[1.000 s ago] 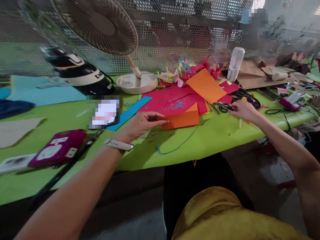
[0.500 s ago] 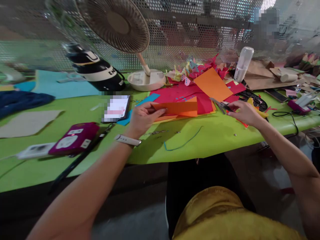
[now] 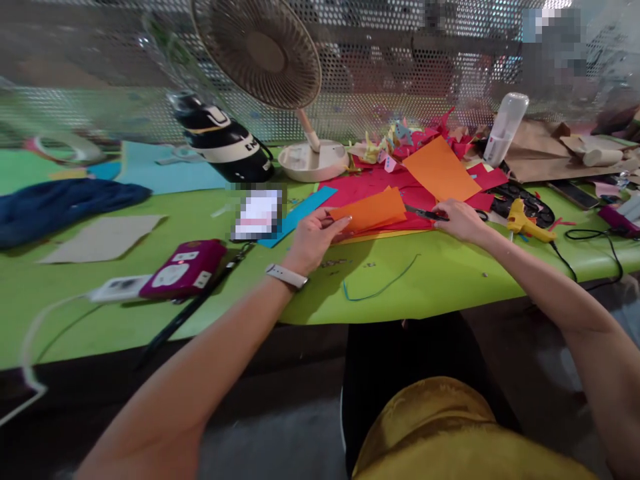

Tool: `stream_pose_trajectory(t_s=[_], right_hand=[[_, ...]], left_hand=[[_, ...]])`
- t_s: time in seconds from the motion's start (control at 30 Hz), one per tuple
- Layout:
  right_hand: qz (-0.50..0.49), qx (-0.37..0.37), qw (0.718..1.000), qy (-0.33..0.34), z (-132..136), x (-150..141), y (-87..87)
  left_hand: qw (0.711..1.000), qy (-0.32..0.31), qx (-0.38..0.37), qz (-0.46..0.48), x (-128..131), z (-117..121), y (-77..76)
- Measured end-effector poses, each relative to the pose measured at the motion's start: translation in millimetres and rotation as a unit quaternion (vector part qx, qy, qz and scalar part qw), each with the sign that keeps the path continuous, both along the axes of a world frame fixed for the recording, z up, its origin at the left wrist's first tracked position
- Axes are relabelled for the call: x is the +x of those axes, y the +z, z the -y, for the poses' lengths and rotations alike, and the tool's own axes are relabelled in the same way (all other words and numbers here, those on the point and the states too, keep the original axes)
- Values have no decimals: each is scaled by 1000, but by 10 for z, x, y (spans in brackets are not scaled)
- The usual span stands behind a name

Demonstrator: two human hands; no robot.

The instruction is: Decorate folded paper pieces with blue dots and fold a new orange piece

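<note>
Two bare hands reach over a green desk [image 3: 425, 287], around a red paper pile [image 3: 367, 180]. At the pile's near edge, the left hand [image 3: 320, 237] pinches an orange piece [image 3: 375, 212] between thumb and fingers. The right hand [image 3: 460, 220] grasps dark scissors [image 3: 426, 213] by the pile's near right corner, blades towards that piece. Left of the pile lies a blue strip [image 3: 300, 217]; right of it, a yellow glue gun [image 3: 527, 223].

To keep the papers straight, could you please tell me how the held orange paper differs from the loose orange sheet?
The held paper is in the left hand; the loose sheet lies over red paper. The held paper shows overlapping layers, the loose sheet one flat face. Both are orange.
</note>
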State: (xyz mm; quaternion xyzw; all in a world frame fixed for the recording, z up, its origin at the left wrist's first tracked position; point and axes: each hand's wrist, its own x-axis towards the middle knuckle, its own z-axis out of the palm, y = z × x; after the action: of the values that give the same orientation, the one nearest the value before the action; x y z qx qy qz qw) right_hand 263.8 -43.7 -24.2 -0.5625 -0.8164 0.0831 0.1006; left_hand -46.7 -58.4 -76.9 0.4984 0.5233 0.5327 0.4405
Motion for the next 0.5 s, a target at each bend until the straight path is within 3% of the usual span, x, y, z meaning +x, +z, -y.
stream_pose_trajectory(t_s=[0.07, 0.13, 0.2, 0.27, 0.37, 0.43, 0.5], right_hand=[[10, 2, 1000, 5, -45, -10, -18], [17, 3, 1000, 9, -87, -5, -42], [20, 2, 1000, 13, -123, 8, -72], [18, 5, 1000, 20, -153, 26, -104], [13, 12, 999, 33, -187, 55, -144], [13, 16, 999, 42, -203, 76, -165], [13, 17, 998, 51, -218, 99, -186]], left_hand=[[995, -6, 29, -94, -34, -22, -19], [968, 19, 103, -228, -68, -16, 4], [911, 47, 191, -363, -85, 16, 55], [851, -1, 249, -462, -73, 60, 109], [768, -148, 247, -572, -7, 115, 151], [730, -181, 211, -624, 44, 133, 154], [714, -180, 183, -652, 84, 137, 150]])
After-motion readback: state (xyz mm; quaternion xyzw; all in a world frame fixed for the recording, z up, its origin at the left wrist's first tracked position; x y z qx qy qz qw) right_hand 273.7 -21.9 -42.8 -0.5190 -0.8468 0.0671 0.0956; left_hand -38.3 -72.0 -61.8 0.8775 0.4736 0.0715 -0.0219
